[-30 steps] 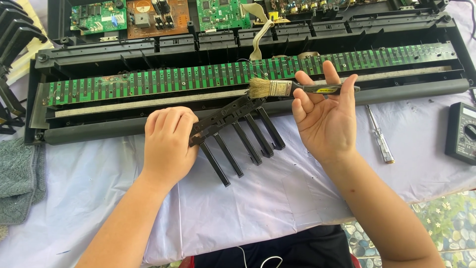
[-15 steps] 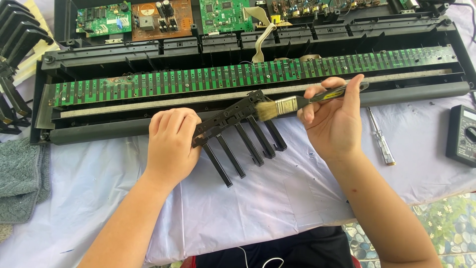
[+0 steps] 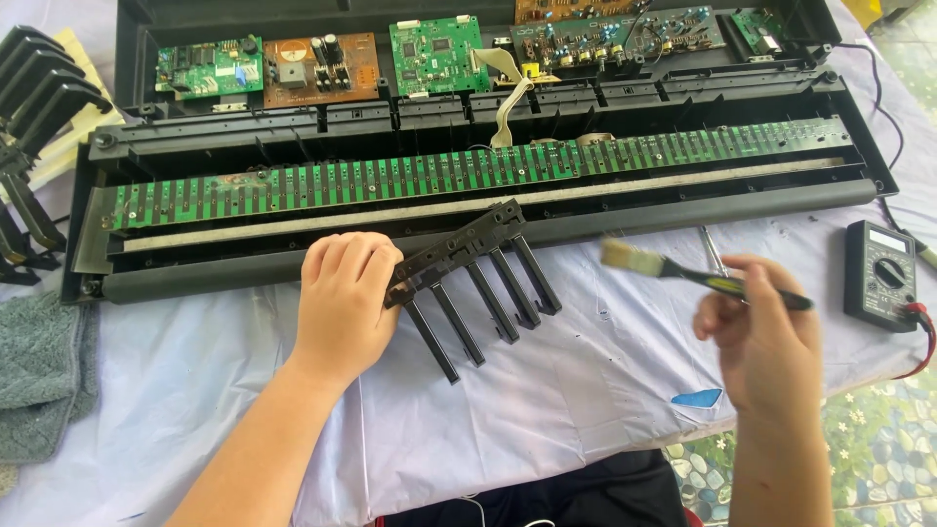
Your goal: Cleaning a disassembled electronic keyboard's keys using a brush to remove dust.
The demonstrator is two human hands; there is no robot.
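Note:
My left hand (image 3: 344,293) grips the left end of a strip of black piano keys (image 3: 475,289), which lies slanted on the white cloth (image 3: 547,410) in front of the opened keyboard case (image 3: 488,229). My right hand (image 3: 766,337) holds a small paintbrush (image 3: 683,273) by its dark handle, with the pale bristles pointing left, to the right of the key strip and clear of it. A long green contact board (image 3: 468,171) runs the width of the case behind both hands.
Several circuit boards (image 3: 429,54) sit along the back of the case. A black multimeter (image 3: 880,273) with a red lead lies at the right. A screwdriver (image 3: 712,252) lies near the brush. More black key strips (image 3: 39,107) stand at the far left above a grey towel (image 3: 39,376).
My right hand has pulled the paintbrush away from the key strip, down and to the right. My left hand still holds the strip in the same place.

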